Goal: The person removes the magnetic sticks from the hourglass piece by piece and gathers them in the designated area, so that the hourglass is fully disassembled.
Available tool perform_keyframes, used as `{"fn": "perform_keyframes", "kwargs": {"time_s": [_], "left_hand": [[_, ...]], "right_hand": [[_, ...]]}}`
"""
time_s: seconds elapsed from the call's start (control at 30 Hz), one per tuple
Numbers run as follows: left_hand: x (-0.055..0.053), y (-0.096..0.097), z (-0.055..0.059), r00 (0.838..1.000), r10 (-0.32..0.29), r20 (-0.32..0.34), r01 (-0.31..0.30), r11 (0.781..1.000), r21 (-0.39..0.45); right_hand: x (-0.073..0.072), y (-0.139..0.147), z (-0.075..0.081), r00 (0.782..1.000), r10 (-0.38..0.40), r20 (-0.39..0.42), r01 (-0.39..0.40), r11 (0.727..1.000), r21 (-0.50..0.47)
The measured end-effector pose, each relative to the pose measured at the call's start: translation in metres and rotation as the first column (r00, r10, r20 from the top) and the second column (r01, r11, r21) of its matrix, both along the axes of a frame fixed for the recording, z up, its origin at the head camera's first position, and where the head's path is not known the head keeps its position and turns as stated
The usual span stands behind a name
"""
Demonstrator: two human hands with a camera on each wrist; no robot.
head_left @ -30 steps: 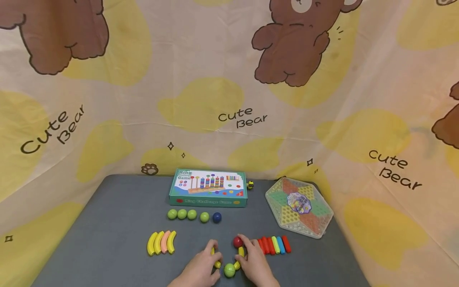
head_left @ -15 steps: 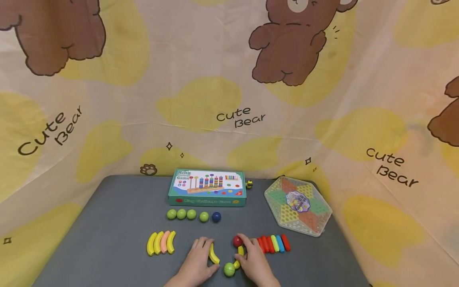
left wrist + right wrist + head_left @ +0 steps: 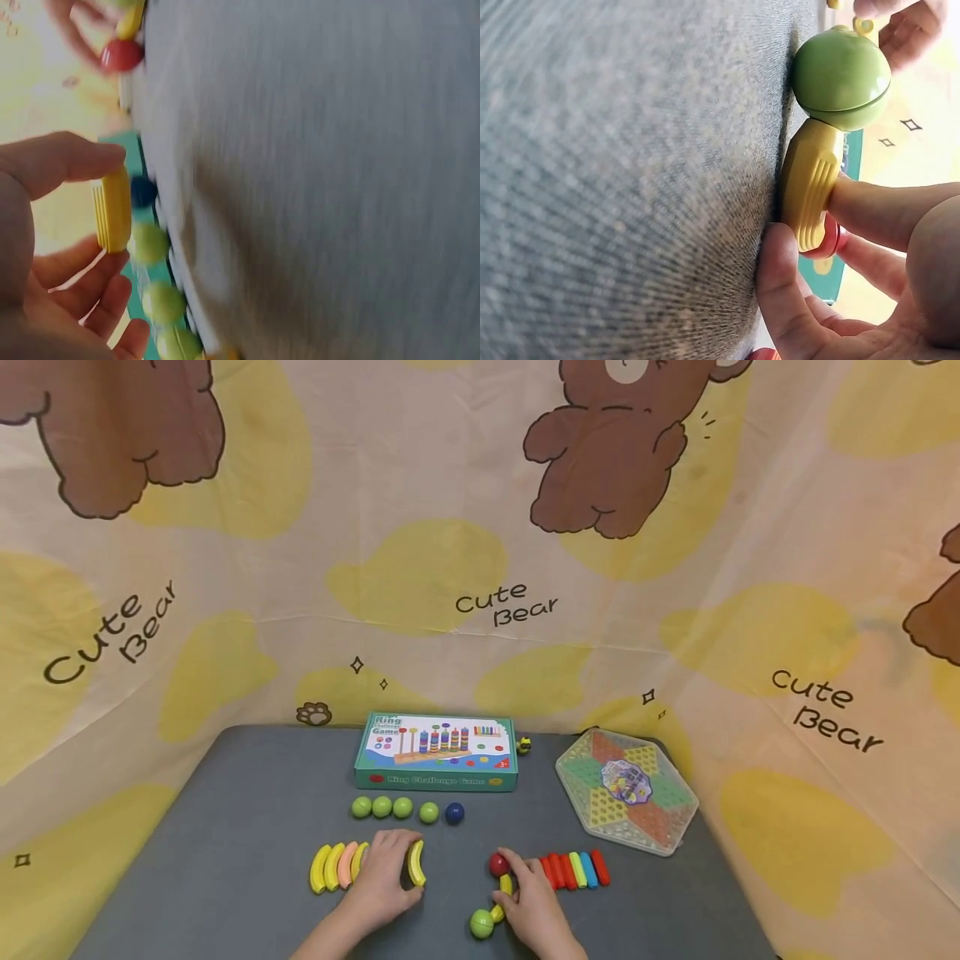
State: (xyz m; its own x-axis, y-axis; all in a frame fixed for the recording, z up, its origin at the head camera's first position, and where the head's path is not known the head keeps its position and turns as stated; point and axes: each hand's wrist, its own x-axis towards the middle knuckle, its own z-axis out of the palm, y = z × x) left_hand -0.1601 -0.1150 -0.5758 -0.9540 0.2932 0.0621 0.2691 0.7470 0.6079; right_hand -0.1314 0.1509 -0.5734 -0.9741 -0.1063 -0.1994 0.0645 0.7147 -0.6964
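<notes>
In the head view my left hand (image 3: 381,878) pinches a yellow curved stick (image 3: 417,864) between thumb and fingertips. The left wrist view shows that stick (image 3: 113,210) raised over the grey cloth, which carries a shadow. Further right, my right hand (image 3: 532,902) grips another yellow curved stick (image 3: 810,180) low at the table. A green ball (image 3: 841,75) joins this stick's near end and a red ball (image 3: 498,864) is at its far end. Partly behind the left hand lies a row of curved sticks (image 3: 319,870), yellow and one pinkish.
Several green balls (image 3: 382,807) and a dark blue ball (image 3: 454,813) line up before a green game box (image 3: 437,781). Straight coloured sticks (image 3: 573,870) lie right of the right hand. A hexagonal game board (image 3: 652,777) sits at the back right of the grey table (image 3: 225,827).
My left hand has moved left with its yellow curved stick, away from the green ball towards the row of curved sticks. The right hand stays nearly still on its piece.
</notes>
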Motion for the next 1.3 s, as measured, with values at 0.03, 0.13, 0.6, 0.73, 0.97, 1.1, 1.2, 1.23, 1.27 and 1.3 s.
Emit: {"fn": "perform_keyframes", "kwargs": {"time_s": [0.03,0.13,0.6,0.73,0.97,1.1,1.2,1.23,1.27,1.3], "left_hand": [[-0.002,-0.004,0.001,1.000,0.018,-0.006,-0.018,1.000,-0.015],[-0.007,-0.017,0.005,0.998,0.058,-0.025,-0.059,0.997,-0.053],[-0.010,-0.046,0.003,0.999,0.040,0.021,-0.038,0.993,-0.112],[-0.010,-0.051,0.000,0.999,0.034,0.015,-0.032,0.991,-0.129],[-0.010,-0.058,0.000,1.000,0.029,0.008,-0.027,0.990,-0.135],[-0.009,-0.058,0.002,0.999,0.025,0.022,-0.021,0.988,-0.152],[-0.008,-0.056,0.007,1.000,0.017,0.018,-0.014,0.985,-0.173],[-0.007,-0.055,0.010,1.000,0.013,0.011,-0.011,0.985,-0.173],[-0.006,-0.053,0.012,1.000,0.007,0.009,-0.006,0.985,-0.172],[-0.004,-0.050,0.015,1.000,-0.002,0.006,0.003,0.986,-0.164]], "right_hand": [[0.000,0.000,0.000,1.000,0.001,0.001,-0.001,1.000,-0.001],[-0.001,0.000,0.000,1.000,0.003,0.007,-0.003,1.000,-0.003],[-0.001,-0.001,0.001,1.000,-0.002,0.012,0.002,1.000,0.006],[-0.001,-0.001,0.000,1.000,-0.003,0.012,0.003,1.000,0.006],[-0.001,-0.001,0.001,1.000,-0.010,0.021,0.010,1.000,0.008],[-0.001,-0.001,0.001,1.000,-0.004,0.021,0.004,1.000,0.009],[-0.001,-0.001,0.000,1.000,-0.002,0.030,0.002,1.000,0.008],[-0.001,0.000,0.000,1.000,0.000,0.031,0.000,1.000,0.006],[-0.001,0.000,-0.001,0.999,0.003,0.032,-0.003,1.000,0.006],[-0.001,0.000,0.000,0.999,0.004,0.032,-0.004,1.000,0.004]]}}
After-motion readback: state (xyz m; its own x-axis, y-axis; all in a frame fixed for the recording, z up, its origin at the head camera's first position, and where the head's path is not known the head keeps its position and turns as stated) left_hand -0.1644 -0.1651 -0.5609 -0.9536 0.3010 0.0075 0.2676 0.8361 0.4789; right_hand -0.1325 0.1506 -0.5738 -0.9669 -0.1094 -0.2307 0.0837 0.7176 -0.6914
